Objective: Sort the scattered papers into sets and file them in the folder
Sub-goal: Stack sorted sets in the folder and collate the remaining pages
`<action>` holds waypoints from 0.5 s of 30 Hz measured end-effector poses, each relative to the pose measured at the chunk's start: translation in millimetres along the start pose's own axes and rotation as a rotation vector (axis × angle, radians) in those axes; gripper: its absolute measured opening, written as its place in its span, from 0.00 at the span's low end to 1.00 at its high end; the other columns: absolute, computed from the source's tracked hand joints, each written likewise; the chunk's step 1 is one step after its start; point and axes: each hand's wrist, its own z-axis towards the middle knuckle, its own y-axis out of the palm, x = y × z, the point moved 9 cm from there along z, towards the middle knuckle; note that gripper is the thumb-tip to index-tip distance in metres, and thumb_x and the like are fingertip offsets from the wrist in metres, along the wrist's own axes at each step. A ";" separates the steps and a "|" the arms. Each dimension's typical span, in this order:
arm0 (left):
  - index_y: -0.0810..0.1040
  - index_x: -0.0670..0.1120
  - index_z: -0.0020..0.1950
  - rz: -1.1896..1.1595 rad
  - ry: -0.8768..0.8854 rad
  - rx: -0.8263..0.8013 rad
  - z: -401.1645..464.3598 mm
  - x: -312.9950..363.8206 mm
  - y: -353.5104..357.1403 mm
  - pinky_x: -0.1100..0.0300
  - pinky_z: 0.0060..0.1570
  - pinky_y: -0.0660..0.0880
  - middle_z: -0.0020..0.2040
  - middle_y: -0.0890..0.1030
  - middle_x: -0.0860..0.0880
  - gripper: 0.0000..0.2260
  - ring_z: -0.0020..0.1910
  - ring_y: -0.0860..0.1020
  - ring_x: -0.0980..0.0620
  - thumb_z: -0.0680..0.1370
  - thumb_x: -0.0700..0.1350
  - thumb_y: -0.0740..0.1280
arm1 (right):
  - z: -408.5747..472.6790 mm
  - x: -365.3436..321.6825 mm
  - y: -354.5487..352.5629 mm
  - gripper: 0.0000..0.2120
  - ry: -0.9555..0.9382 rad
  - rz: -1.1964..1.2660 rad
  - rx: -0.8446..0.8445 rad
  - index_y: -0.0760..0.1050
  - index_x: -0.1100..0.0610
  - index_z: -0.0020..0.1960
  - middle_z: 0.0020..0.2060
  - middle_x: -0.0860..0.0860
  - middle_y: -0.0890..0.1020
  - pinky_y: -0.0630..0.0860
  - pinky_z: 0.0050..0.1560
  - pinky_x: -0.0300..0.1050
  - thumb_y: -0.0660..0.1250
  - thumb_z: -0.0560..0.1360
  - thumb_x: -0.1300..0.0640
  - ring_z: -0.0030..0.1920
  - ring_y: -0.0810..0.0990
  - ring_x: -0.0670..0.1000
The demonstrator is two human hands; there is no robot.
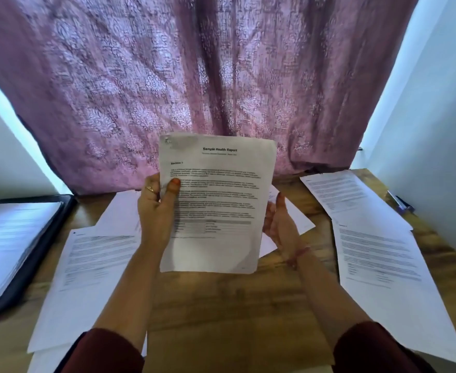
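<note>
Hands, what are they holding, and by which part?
The left hand grips the health report by its left edge. The right hand is open by its right edge, holding nothing.

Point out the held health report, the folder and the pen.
health report [221, 200]: head view, middle of the printed page.
folder [60, 219]: head view, its dark right rim.
pen [401, 203]: head view, its barrel.

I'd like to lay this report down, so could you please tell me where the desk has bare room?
Bare wood of the desk shows at front centre, between the left sheet and the right sheet. Behind the held report, overlapping sheets crowd the back. The folder fills the left edge.
</note>
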 end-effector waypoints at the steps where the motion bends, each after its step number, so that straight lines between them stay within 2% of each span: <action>1: 0.77 0.47 0.54 -0.001 0.003 0.013 -4.0 -2.7 0.9 0.64 0.49 0.77 0.50 0.83 0.55 0.05 0.49 0.81 0.57 0.79 0.40 0.67 | -3.5 -13.4 7.5 0.28 -0.067 0.036 -0.060 0.80 0.47 0.56 0.52 0.48 0.85 0.80 0.48 0.41 0.59 0.68 0.29 0.55 0.82 0.50; 2: 0.77 0.48 0.55 0.003 0.007 0.023 -7.8 -5.4 2.0 0.61 0.51 0.78 0.51 0.83 0.53 0.06 0.51 0.81 0.55 0.79 0.41 0.67 | -5.4 -26.5 15.1 0.26 -0.145 0.026 -0.087 0.80 0.48 0.58 0.55 0.50 0.84 0.80 0.51 0.44 0.62 0.71 0.31 0.57 0.81 0.52; 4: 0.76 0.48 0.57 0.036 0.019 0.038 -17.2 -10.2 4.0 0.57 0.52 0.79 0.54 0.82 0.50 0.07 0.54 0.81 0.52 0.79 0.44 0.67 | -9.2 -43.7 27.7 0.20 -0.313 -0.084 -0.108 0.77 0.53 0.63 0.58 0.53 0.82 0.79 0.55 0.46 0.68 0.75 0.44 0.59 0.81 0.54; 7: 0.74 0.55 0.58 0.005 0.061 0.080 -30.3 -8.7 3.9 0.63 0.46 0.78 0.53 0.82 0.59 0.08 0.53 0.81 0.58 0.80 0.46 0.66 | -13.3 -46.8 29.7 0.13 -0.395 -0.124 -0.002 0.79 0.56 0.58 0.52 0.50 0.85 0.81 0.49 0.44 0.73 0.73 0.57 0.52 0.83 0.50; 9: 0.68 0.60 0.63 -0.061 0.111 0.100 -36.8 -3.7 0.7 0.65 0.49 0.78 0.56 0.80 0.59 0.15 0.56 0.80 0.57 0.81 0.44 0.65 | -16.2 -46.2 23.5 0.10 -0.433 -0.126 0.077 0.81 0.55 0.53 0.47 0.46 0.86 0.80 0.44 0.39 0.74 0.72 0.59 0.48 0.84 0.47; 12: 0.59 0.58 0.69 -0.140 0.119 0.099 -43.5 -5.6 -6.6 0.62 0.53 0.78 0.59 0.80 0.53 0.23 0.59 0.79 0.51 0.80 0.45 0.67 | -21.3 -39.2 20.1 0.11 -0.466 -0.133 0.077 0.80 0.55 0.53 0.47 0.45 0.86 0.80 0.43 0.36 0.74 0.72 0.61 0.48 0.84 0.46; 13: 0.59 0.58 0.70 -0.134 0.107 0.089 -46.5 -9.7 -8.9 0.62 0.53 0.78 0.58 0.81 0.53 0.25 0.59 0.80 0.51 0.79 0.46 0.68 | -23.8 -34.4 19.4 0.11 -0.465 -0.147 0.077 0.80 0.55 0.53 0.47 0.44 0.86 0.80 0.44 0.37 0.75 0.71 0.61 0.48 0.84 0.46; 15: 0.65 0.59 0.67 -0.099 0.051 0.085 -54.1 -23.5 -15.5 0.63 0.50 0.79 0.57 0.81 0.57 0.24 0.56 0.81 0.55 0.75 0.48 0.71 | -28.6 -23.4 16.1 0.14 -0.449 -0.181 0.070 0.80 0.54 0.54 0.48 0.45 0.85 0.81 0.45 0.40 0.76 0.68 0.56 0.49 0.84 0.47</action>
